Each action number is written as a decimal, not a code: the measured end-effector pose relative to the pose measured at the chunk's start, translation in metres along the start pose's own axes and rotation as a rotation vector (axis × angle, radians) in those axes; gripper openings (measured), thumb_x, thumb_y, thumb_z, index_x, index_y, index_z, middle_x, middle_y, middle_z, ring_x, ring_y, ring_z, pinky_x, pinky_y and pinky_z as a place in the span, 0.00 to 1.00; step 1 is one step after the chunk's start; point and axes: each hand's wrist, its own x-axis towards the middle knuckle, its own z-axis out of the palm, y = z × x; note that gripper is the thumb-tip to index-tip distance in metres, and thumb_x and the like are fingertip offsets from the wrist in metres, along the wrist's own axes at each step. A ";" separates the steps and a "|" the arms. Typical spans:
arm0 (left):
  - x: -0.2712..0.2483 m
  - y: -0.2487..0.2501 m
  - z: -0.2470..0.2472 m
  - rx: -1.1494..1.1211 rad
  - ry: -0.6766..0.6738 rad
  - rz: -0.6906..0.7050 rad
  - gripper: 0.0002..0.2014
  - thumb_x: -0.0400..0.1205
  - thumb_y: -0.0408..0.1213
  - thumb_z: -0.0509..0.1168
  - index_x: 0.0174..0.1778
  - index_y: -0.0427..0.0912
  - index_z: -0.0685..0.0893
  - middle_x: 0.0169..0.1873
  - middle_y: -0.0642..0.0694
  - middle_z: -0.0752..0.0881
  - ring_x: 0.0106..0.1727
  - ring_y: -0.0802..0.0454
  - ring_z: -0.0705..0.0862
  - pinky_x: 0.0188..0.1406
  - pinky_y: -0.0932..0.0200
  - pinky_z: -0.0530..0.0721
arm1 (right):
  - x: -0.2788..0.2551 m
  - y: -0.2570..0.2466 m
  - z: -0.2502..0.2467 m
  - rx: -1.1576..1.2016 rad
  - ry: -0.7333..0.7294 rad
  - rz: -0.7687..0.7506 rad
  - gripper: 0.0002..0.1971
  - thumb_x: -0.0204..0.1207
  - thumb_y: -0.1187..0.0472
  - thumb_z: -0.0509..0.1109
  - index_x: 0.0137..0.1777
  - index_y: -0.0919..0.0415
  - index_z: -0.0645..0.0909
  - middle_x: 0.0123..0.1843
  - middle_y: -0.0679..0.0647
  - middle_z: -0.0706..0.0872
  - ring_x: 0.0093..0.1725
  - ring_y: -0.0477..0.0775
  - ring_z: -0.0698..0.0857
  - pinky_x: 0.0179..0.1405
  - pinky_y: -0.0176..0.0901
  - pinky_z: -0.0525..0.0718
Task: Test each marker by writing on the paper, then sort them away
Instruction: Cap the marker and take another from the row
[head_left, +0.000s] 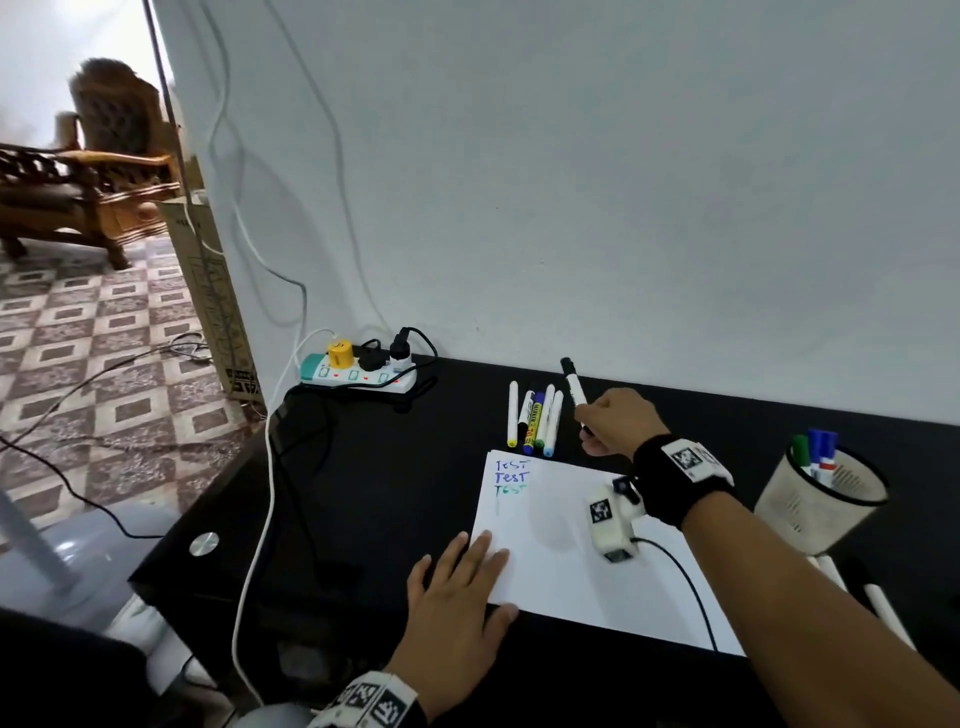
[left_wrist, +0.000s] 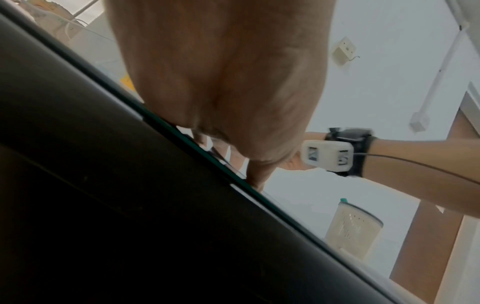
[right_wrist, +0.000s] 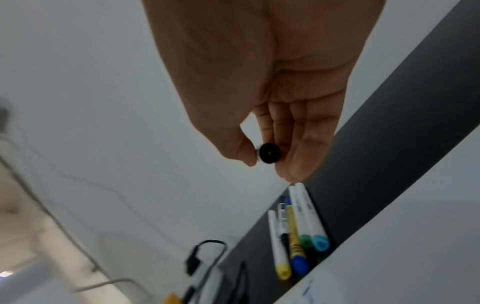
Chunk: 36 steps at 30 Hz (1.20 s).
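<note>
Right hand (head_left: 618, 421) pinched around black-capped white marker (head_left: 574, 387), raised above black desk (head_left: 415, 467); left hand (head_left: 457, 592) flat, fingers relaxed, pressing white paper sheet (head_left: 561, 571).

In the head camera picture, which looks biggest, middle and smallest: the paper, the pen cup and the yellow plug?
1. The paper looks biggest.
2. The pen cup comes next, though it sits nearer the picture's edge.
3. The yellow plug looks smallest, but it is also farthest away.
</note>
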 end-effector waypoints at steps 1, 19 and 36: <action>0.000 0.001 -0.002 -0.022 -0.003 -0.003 0.29 0.87 0.58 0.51 0.84 0.63 0.53 0.85 0.63 0.44 0.85 0.62 0.37 0.82 0.47 0.33 | -0.018 0.000 -0.007 0.031 0.009 -0.050 0.10 0.79 0.60 0.71 0.47 0.69 0.87 0.40 0.63 0.95 0.40 0.60 0.95 0.48 0.53 0.95; -0.072 0.052 -0.092 -0.461 0.252 0.122 0.09 0.82 0.49 0.68 0.42 0.52 0.76 0.27 0.45 0.81 0.26 0.51 0.79 0.26 0.63 0.73 | -0.208 0.023 -0.046 0.275 -0.258 -0.371 0.04 0.79 0.67 0.72 0.45 0.65 0.88 0.30 0.52 0.85 0.30 0.49 0.82 0.34 0.45 0.81; -0.087 0.084 -0.110 -0.507 -0.046 0.213 0.22 0.85 0.55 0.59 0.36 0.39 0.69 0.28 0.40 0.75 0.29 0.46 0.74 0.36 0.39 0.75 | -0.228 0.024 -0.016 0.536 -0.350 -0.316 0.20 0.87 0.52 0.68 0.44 0.69 0.88 0.28 0.57 0.83 0.27 0.53 0.77 0.27 0.41 0.74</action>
